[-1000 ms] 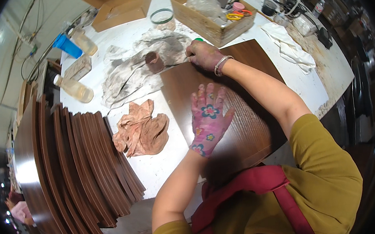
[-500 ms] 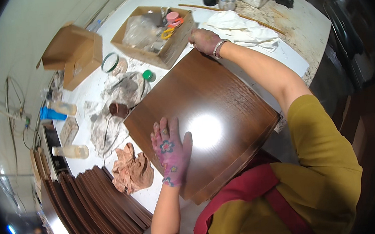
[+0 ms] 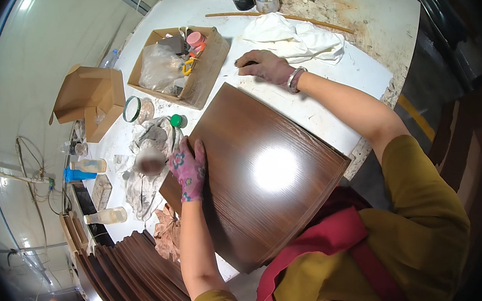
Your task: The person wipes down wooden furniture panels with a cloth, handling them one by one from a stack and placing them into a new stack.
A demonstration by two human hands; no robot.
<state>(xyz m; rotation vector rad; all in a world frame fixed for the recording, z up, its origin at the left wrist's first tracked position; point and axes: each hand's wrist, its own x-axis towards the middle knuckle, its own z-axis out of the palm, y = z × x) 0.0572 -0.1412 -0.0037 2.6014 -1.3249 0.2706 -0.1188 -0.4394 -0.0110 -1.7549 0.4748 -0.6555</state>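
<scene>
A stack of dark brown wood-grain panels (image 3: 240, 208) lies on the table before me, its glossy top reflecting a bright light. My left hand (image 3: 188, 169), in a pink flowered glove, rests on the top panel along its left edge, fingers stretched out. Beyond the far corner of the panels is my right hand (image 3: 268, 69), in a stained glove, with its fingers curled together. Something dark shows at those fingertips, too small to make out. A brown-topped jar (image 3: 150, 161), blurred, stands on a stained rag (image 3: 141, 191) left of my left hand.
Behind the panels stands a cardboard box (image 3: 211, 67) of odds and ends, beside an open carton (image 3: 90, 100). A white cloth (image 3: 294, 38) and a thin stick (image 3: 310, 19) lie at the far right. Curved brown panels (image 3: 132, 280) stand in a row at lower left.
My right hand has come off the far corner of the panels and now is over the white table. My left hand has slid away from me along the left edge. The view has shifted.
</scene>
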